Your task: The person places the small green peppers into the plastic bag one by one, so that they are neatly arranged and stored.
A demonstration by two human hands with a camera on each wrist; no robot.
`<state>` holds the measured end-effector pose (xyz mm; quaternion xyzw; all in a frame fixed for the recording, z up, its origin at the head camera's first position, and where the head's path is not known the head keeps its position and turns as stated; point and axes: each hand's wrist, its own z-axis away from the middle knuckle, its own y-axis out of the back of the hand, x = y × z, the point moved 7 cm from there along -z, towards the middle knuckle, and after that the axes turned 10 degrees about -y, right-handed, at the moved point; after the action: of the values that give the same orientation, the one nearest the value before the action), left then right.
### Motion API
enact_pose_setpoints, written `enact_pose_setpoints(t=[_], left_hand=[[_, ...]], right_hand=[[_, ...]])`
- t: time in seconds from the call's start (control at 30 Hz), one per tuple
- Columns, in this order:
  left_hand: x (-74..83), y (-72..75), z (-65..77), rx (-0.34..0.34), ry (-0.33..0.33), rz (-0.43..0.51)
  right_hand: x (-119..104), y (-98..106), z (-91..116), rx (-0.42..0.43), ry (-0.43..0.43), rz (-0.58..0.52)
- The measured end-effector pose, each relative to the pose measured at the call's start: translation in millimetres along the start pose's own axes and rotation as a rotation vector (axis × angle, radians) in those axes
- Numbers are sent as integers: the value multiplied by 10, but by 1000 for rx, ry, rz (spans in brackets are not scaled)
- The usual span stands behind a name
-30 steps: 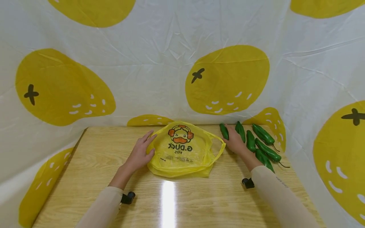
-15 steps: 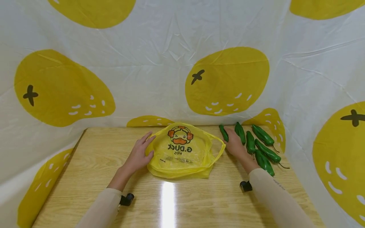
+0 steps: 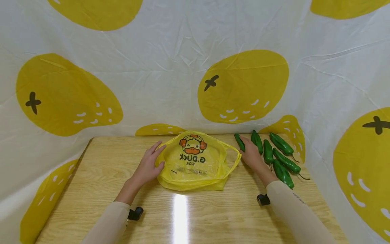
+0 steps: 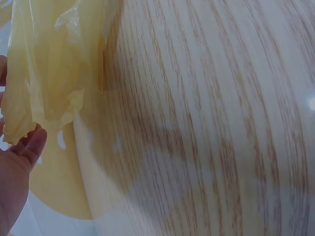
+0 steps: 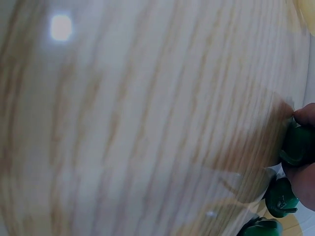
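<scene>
A yellow plastic bag (image 3: 195, 169) with a mirrored duck print lies mouth-up on the wooden table, its loop handle stretching right. My left hand (image 3: 148, 164) rests at the bag's left edge, fingers fairly straight and thumb apart from them; the left wrist view shows the fingertips touching the thin film (image 4: 64, 64). On the right, my right hand (image 3: 250, 151) holds a green pepper (image 3: 239, 142) near the table's back edge. In the right wrist view, that pepper (image 5: 298, 145) sits between thumb and finger; the rest of the hand is cut off.
Several more green peppers lie right of my right hand, among them a long one (image 3: 286, 161) with a thin stem and one near my sleeve (image 3: 283, 174). A white curtain (image 3: 158, 88) with yellow fruit prints hangs behind and beside the table (image 3: 106, 162).
My right forearm has shifted slightly left, so more of the nearest pepper shows. The left hand and the bag have barely moved.
</scene>
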<state>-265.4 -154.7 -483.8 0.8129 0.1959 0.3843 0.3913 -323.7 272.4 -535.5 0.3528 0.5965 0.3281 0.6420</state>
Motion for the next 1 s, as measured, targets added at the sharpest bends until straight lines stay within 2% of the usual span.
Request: enact_pose_setpoints(t=[0.4, 0.77, 1.0], left_hand=[[2, 11, 4, 8, 18, 26], [-20, -8, 1, -1, 29, 24], [-34, -18, 15, -2, 29, 18]], right_hand=[[-29, 39, 28, 4, -17, -9], [15, 194, 44, -23, -2, -154], [-12, 345, 123, 12, 1, -202]])
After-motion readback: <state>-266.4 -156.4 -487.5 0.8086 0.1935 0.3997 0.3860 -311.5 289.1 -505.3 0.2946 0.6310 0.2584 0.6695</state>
